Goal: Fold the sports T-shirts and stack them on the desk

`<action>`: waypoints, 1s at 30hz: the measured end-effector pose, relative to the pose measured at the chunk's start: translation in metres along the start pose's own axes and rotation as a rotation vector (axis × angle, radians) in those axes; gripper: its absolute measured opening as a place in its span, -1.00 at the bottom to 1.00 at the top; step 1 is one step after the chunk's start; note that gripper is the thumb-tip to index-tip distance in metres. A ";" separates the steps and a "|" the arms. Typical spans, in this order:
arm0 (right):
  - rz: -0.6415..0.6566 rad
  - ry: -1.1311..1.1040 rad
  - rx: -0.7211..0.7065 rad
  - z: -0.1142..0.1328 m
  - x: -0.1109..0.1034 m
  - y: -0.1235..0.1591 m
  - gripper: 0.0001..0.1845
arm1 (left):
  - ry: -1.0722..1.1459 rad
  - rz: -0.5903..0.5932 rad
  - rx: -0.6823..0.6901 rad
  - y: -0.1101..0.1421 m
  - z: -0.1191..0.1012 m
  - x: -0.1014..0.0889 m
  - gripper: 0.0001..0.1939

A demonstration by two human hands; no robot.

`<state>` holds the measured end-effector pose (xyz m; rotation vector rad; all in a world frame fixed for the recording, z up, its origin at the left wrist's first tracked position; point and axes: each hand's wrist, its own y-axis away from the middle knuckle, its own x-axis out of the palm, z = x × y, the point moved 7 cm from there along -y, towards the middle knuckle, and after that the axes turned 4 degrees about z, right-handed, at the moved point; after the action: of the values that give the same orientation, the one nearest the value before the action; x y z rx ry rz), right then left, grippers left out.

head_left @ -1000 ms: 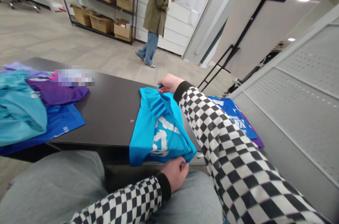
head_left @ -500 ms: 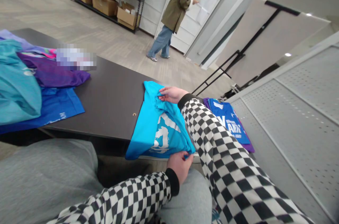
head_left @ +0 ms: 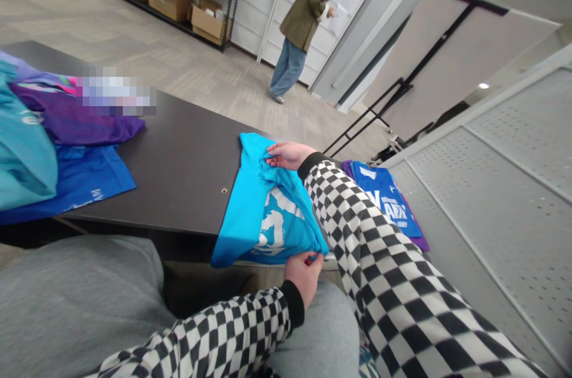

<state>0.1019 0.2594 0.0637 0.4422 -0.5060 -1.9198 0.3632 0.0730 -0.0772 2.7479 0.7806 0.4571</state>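
Observation:
A bright blue T-shirt point(head_left: 248, 205) with white lettering lies partly folded on the dark table, its near edge draped over the front. At its near right corner, the fingers and thumb of my left hand point(head_left: 304, 276) pinch the fabric. My right hand point(head_left: 290, 155) rests over the far part of the shirt, beside some bunched cloth. Its fingers are stretched out and slightly bent, touching the fabric without a visible grip. My right forearm covers the shirt's right side. Beyond that forearm, a stack of folded blue and purple shirts point(head_left: 404, 220) is partly hidden.
Loose teal, purple and blue garments point(head_left: 84, 118) are heaped on the left of the dark table point(head_left: 179, 175). A perforated grey panel point(head_left: 500, 205) stands close on the right. Across the floor, a person point(head_left: 308, 8) stands near a shelf point(head_left: 187, 26) of cardboard boxes.
The view has shifted slightly. My hands and the T-shirt keep nearly the same pose. The person in the background has stepped a little to the right.

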 end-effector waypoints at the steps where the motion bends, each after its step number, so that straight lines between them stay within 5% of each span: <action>1: -0.001 0.003 0.001 0.000 0.000 0.000 -0.77 | 0.004 -0.002 0.000 0.004 -0.001 -0.001 -0.73; 5: 0.001 0.003 0.006 0.000 0.000 0.000 -0.77 | -0.087 0.017 0.046 0.029 -0.017 -0.012 -0.81; 9: 0.008 -0.011 0.005 0.000 0.000 -0.001 -0.77 | -0.297 -0.003 0.242 0.056 -0.057 -0.039 -0.79; 12: 0.003 -0.017 0.002 0.000 0.000 0.000 -0.78 | -0.202 0.057 0.238 0.060 -0.071 -0.052 -0.85; 17: -0.009 -0.011 0.003 0.001 0.002 0.004 -0.76 | -0.022 0.159 0.151 0.044 -0.068 -0.045 -0.79; 22: -0.018 0.001 0.000 0.002 0.002 0.005 -0.72 | -0.114 0.234 0.133 0.031 -0.072 -0.032 -0.72; 26: -0.027 0.023 -0.010 0.002 0.004 0.007 -0.74 | -0.110 0.250 0.017 0.031 -0.068 -0.037 -0.68; 30: -0.061 0.072 -0.009 0.008 0.007 0.010 -0.71 | -0.114 0.233 0.078 0.037 -0.063 -0.049 -0.69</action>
<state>0.1030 0.2500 0.0750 0.5239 -0.4409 -1.9570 0.3185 0.0253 -0.0187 2.9220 0.4626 0.3160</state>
